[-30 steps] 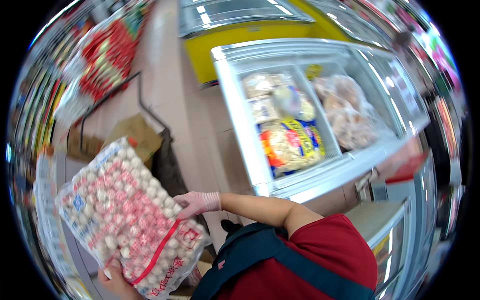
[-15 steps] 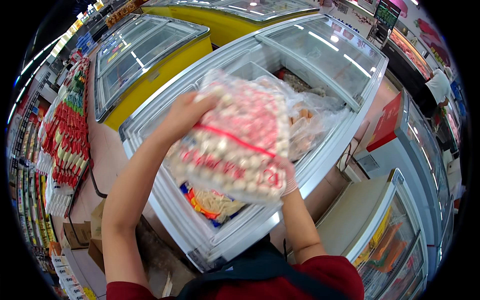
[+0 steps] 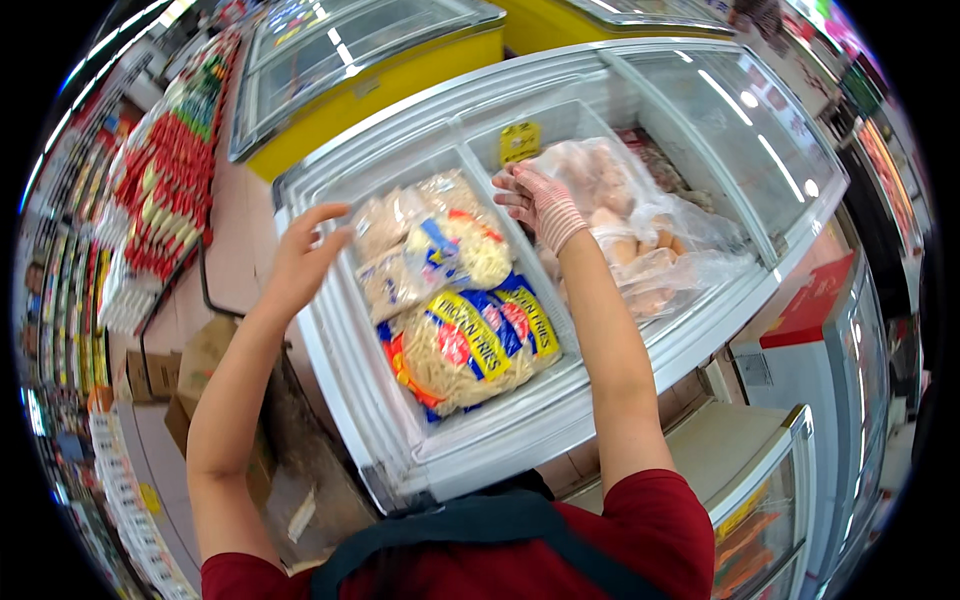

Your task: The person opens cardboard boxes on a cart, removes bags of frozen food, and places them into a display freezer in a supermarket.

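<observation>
My left hand [image 3: 308, 258] is bare and empty, its fingers apart above the left rim of the chest freezer [image 3: 400, 475]. My right hand [image 3: 540, 203], in a thin glove with a striped cuff, hovers over the divider between two compartments. Nothing shows in it, and its fingers are loosely spread. Below the hands, the left compartment holds a blue and yellow bag of fries [image 3: 415, 345], a clear bag with blue print and pale contents [image 3: 488, 262], and beige packs [image 3: 385, 225]. In the right compartment, clear plastic [image 3: 700, 275] partly covers pale raw meat pieces [image 3: 655, 265].
A yellow tag [image 3: 520, 142] stands at the compartment's back. The freezer's sliding glass lid [image 3: 740, 130] covers its right part. Yellow-sided freezers [image 3: 370, 105] stand beyond. Cardboard boxes [image 3: 205, 360] and stacked red-and-white packages [image 3: 160, 200] are at left; a glass-front freezer [image 3: 760, 500] stands at right.
The bag of white balls that both hands held over the freezer has left them and is not clearly visible now. My hands have parted, the bags below are uncovered, and the view has shifted.
</observation>
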Motion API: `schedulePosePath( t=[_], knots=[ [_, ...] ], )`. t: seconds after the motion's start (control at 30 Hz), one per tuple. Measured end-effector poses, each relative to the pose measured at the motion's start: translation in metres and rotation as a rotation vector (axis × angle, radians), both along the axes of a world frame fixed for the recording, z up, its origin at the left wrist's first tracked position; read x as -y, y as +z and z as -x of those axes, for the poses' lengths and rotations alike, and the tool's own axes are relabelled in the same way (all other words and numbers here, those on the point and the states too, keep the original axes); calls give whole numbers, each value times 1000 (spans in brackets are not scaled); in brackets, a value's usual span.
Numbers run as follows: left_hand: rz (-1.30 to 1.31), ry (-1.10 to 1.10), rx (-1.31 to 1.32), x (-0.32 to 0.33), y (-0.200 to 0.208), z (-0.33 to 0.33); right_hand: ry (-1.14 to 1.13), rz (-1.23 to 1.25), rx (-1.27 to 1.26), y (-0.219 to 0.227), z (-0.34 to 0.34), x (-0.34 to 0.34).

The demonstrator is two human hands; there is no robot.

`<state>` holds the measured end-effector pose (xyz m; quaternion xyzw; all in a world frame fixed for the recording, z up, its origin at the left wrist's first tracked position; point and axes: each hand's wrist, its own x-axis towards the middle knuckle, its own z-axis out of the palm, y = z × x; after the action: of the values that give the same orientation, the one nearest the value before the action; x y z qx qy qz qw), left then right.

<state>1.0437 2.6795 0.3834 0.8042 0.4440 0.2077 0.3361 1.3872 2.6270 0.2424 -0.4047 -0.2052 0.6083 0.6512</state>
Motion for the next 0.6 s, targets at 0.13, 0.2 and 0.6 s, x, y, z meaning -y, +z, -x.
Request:
schedulePosePath(
  t=[0.13,0.2,0.6],
  knots=[
    [26,574,116,48,-28,223,51,101,230,0,69,15],
    [-128,790,184,102,-45,336,125,84,352,7,101,17],
    [489,2180,-309,576,-316,668,431,-37,572,36,492,102]
  ],
)
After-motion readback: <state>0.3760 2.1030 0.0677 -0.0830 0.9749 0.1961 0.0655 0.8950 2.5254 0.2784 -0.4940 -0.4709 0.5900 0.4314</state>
